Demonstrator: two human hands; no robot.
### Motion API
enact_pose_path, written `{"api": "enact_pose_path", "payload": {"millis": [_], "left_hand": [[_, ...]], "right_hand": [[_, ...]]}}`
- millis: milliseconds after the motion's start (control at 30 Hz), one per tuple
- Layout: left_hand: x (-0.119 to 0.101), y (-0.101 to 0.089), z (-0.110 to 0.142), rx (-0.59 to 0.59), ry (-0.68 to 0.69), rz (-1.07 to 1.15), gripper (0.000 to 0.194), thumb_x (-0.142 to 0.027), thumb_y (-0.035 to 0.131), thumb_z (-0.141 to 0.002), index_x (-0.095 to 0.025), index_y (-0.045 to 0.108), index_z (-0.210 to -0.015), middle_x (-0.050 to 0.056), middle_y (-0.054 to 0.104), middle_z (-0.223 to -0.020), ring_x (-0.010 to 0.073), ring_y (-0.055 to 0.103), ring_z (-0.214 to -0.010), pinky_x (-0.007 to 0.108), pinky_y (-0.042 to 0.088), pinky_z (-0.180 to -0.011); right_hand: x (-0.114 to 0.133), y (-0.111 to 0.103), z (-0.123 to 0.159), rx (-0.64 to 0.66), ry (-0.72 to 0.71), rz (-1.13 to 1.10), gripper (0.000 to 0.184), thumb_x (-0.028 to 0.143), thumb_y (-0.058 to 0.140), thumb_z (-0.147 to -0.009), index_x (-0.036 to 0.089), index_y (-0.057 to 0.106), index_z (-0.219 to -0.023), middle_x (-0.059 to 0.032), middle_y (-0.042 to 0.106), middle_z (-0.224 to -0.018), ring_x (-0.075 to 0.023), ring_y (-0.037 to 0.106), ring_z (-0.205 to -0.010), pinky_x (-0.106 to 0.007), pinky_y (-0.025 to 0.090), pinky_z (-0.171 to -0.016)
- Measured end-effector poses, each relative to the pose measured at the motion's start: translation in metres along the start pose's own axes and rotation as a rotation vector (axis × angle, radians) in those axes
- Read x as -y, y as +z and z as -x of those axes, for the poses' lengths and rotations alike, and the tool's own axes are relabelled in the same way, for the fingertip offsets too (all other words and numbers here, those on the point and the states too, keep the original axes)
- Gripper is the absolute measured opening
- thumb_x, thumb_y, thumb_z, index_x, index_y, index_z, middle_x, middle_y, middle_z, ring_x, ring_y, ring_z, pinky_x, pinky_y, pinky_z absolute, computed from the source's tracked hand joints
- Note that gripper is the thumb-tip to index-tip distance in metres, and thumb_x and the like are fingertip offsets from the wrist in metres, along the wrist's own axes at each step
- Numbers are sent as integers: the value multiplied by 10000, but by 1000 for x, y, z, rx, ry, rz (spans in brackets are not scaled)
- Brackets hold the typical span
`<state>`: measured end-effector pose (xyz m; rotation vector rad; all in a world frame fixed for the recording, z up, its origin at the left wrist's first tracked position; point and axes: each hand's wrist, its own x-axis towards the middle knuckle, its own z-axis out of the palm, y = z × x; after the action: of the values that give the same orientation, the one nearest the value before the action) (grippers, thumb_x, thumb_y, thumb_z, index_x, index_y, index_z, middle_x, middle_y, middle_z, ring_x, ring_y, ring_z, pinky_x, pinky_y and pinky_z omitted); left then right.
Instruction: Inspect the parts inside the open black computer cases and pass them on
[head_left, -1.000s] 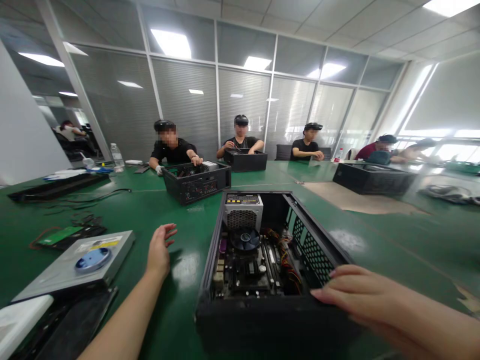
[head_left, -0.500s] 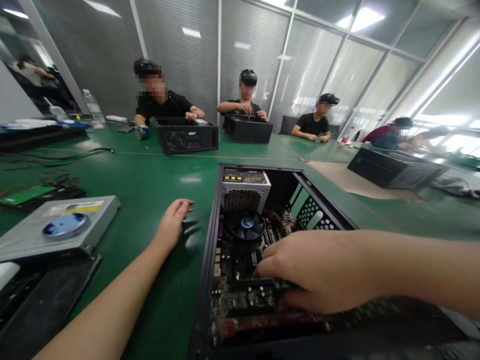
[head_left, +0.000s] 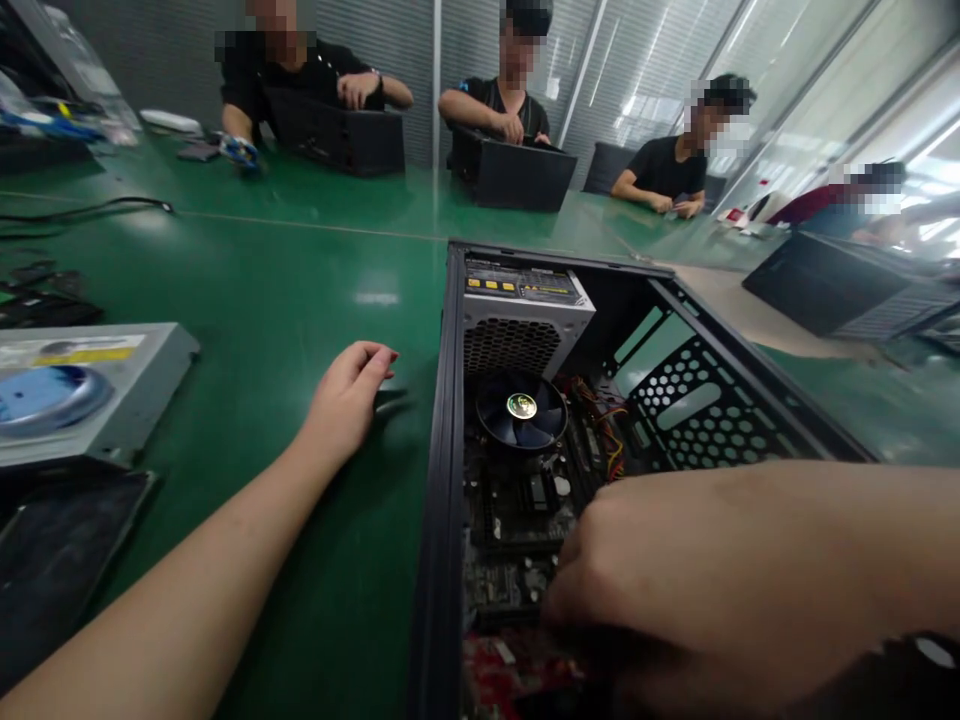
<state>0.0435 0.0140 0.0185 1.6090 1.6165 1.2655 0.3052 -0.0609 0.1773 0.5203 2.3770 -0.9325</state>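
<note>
An open computer case (head_left: pixel 439 500) lies on the green table with its inside facing up. My right hand (head_left: pixel 637 580) reaches into its near part, beside a red circuit board (head_left: pixel 499 665). Its fingers point down and are hidden and blurred, so I cannot see what they hold. Left of the case, my left hand (head_left: pixel 349 395) hovers at or rests on the table, fingers curled and thumb against them. Anything between those fingers is hidden. Inside the case are a black fan (head_left: pixel 523 410), a power supply (head_left: pixel 517 310), coloured wires (head_left: pixel 611 430) and the motherboard (head_left: pixel 517 500).
At left, a silver disc drive (head_left: pixel 150 380) carries a round blue object (head_left: pixel 52 400), beside a dark panel (head_left: pixel 75 570). Black cable (head_left: pixel 112 208) lies behind. Across the table, people work at other cases (head_left: pixel 517 180); another case (head_left: pixel 825 285) stands at right.
My view has tipped down and the case looks nearer. My right hand has moved toward the near end of the case, over the red board. My left hand stays beside the case.
</note>
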Motion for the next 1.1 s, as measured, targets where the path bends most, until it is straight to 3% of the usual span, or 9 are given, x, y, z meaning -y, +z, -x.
{"api": "enact_pose_path", "payload": {"millis": [200, 433, 567, 733, 833, 967, 1100], "left_hand": [[3, 1, 0, 7, 46, -12, 345, -510, 462, -913, -207, 625, -933, 33, 635, -909, 232, 600, -915, 374, 481, -887], [7, 2, -1, 14, 54, -21, 348, -508, 458, -913, -209, 632, -948, 37, 631, -891, 243, 597, -913, 391, 475, -884], [12, 2, -3, 30, 104, -48, 378, -530, 441, -913, -203, 630, -935, 45, 634, -900, 250, 581, -934, 397, 459, -902], [16, 3, -3, 17, 133, -53, 389, -544, 443, -908, -202, 626, -938, 51, 634, -925, 251, 572, -981, 386, 446, -926], [14, 2, -3, 22, 126, -67, 385, -546, 435, -908, -210, 619, -941, 52, 633, -932, 258, 570, -990, 392, 446, -932], [13, 2, -3, 26, 147, -87, 387, -548, 424, -912, -216, 622, -925, 55, 635, -944, 253, 571, -972, 388, 436, -937], [13, 0, -5, 36, 134, -77, 394, -553, 420, -911, -217, 623, -923, 52, 630, -930, 245, 572, -950, 370, 456, -892]], "right_hand": [[9, 6, 4, -171, 77, 74, 229, 83, 617, -767, 193, 754, -915, -51, 738, -800, -173, 681, -692, -268, 513, -636], [19, 21, -7, -54, 87, 313, 220, 25, 638, -719, 179, 733, -843, -45, 738, -788, -172, 679, -632, -273, 491, -581], [17, 25, 3, -169, 96, 307, 158, 54, 626, -730, 200, 685, -733, -15, 682, -643, -156, 616, -523, -282, 451, -527], [18, 21, 26, -314, 207, 288, 123, 121, 622, -759, 226, 675, -722, -14, 629, -576, -154, 543, -476, -299, 410, -521], [24, 18, 21, -223, 211, 314, 122, 99, 655, -718, 216, 685, -736, -3, 624, -562, -138, 520, -437, -288, 362, -462], [31, 15, 0, -46, 99, 311, 129, 83, 640, -774, 177, 725, -799, -28, 690, -648, -149, 617, -523, -263, 379, -465], [29, 10, 7, -83, 111, 302, 114, 192, 647, -851, 166, 742, -911, -52, 722, -727, -189, 678, -628, -269, 436, -529]]}}
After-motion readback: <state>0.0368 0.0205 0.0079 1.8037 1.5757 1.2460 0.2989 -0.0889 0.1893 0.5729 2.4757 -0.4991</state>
